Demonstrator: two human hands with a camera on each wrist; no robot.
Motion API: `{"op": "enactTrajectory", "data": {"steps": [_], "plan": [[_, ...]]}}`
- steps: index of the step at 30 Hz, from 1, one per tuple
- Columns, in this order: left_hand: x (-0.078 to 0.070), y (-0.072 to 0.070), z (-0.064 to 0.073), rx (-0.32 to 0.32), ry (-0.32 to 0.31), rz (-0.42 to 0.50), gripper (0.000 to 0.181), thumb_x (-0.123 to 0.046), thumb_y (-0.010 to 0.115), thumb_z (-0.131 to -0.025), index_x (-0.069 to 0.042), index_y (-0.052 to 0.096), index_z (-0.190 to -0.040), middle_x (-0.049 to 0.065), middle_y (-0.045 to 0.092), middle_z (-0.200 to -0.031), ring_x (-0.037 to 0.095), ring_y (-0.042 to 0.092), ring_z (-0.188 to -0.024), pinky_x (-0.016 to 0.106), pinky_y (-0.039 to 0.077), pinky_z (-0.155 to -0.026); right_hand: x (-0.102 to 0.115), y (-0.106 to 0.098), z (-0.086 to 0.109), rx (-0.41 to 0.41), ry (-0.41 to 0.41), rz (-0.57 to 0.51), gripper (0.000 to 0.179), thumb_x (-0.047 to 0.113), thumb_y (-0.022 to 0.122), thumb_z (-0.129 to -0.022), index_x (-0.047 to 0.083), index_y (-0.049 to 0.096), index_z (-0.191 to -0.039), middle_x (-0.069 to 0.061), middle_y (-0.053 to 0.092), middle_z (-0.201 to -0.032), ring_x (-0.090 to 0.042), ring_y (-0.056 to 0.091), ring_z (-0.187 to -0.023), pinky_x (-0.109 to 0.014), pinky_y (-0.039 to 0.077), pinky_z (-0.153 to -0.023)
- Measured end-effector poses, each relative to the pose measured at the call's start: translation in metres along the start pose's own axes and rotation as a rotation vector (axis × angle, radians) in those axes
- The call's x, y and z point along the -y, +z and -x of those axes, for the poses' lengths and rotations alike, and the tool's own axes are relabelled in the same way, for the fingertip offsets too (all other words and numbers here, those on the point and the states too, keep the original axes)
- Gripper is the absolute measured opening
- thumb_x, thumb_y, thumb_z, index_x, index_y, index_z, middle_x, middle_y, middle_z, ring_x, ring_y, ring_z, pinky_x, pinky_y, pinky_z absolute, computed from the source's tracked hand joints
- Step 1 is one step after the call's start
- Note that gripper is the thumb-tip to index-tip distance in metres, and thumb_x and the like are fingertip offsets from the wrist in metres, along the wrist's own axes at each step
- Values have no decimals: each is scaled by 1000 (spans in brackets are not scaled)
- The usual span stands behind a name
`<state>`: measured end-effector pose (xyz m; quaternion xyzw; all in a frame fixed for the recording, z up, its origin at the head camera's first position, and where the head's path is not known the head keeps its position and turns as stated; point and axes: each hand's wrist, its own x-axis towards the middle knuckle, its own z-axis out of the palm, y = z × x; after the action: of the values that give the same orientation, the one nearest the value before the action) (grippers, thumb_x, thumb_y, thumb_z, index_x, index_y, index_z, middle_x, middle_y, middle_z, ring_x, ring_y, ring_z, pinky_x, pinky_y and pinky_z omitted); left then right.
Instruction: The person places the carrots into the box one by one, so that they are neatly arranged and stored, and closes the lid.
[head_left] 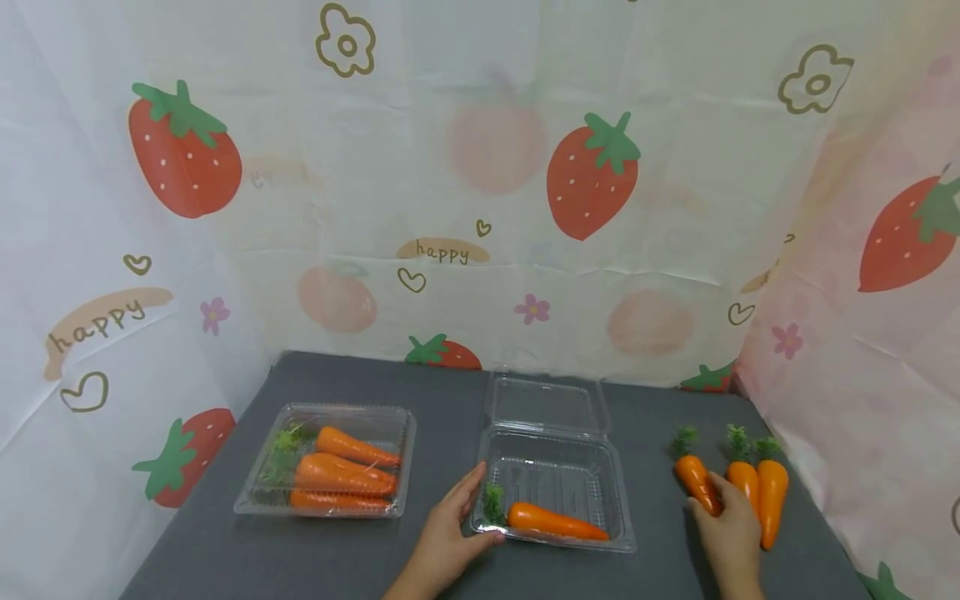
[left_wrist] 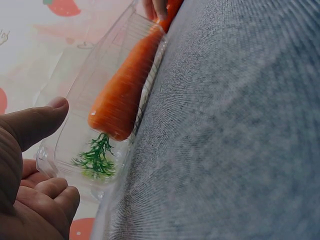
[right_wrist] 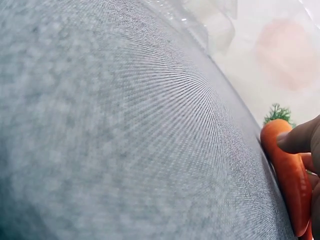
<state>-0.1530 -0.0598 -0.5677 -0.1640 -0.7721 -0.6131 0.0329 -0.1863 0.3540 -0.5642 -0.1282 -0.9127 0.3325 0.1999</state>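
A clear hinged plastic container stands in the middle of the table with its lid folded back. One orange carrot with a green leafy top lies along its front wall. At the container's front left corner, my left hand holds the wall between thumb and fingers. Off to the right, my right hand grips another carrot by its lower part, the thumb laid on it in the right wrist view. Two more carrots lie side by side just beyond that hand.
A closed clear container with several carrots inside stands at the left. Grey cloth covers the table. Curtains printed with strawberries hang close around its back and sides.
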Motion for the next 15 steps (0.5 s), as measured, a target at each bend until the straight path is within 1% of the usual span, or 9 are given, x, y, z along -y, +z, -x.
{"op": "enactTrajectory", "data": {"steps": [2,4,8,15], "plan": [[0,0,0,0,1,3,95,-8,91,-75,0,40,-156,15,39,-162,36,40,-146,48,40,-115,0,0,0,17,11,14,54,7,77,-87,-9,57,-135,-36,58,-132,-53,54,-119,-64,45,-99],[0,0,0,-1,5,6,95,-8,91,-75,0,41,-155,15,39,-162,36,40,-146,48,40,-115,-1,1,-1,24,5,23,54,7,77,-87,-9,58,-135,-36,58,-132,-52,54,-119,-64,45,-100],[0,0,0,0,10,12,95,-8,91,-75,0,41,-155,14,39,-162,36,39,-146,47,39,-115,-3,2,-1,18,-16,31,52,5,78,-86,-9,60,-132,-36,60,-130,-52,56,-118,-64,45,-101],[-1,0,0,3,10,15,95,-7,90,-75,0,40,-155,15,38,-163,36,40,-146,46,39,-116,-2,4,-2,58,23,67,49,6,76,-89,-7,61,-133,-34,61,-129,-50,57,-116,-64,47,-99]]}}
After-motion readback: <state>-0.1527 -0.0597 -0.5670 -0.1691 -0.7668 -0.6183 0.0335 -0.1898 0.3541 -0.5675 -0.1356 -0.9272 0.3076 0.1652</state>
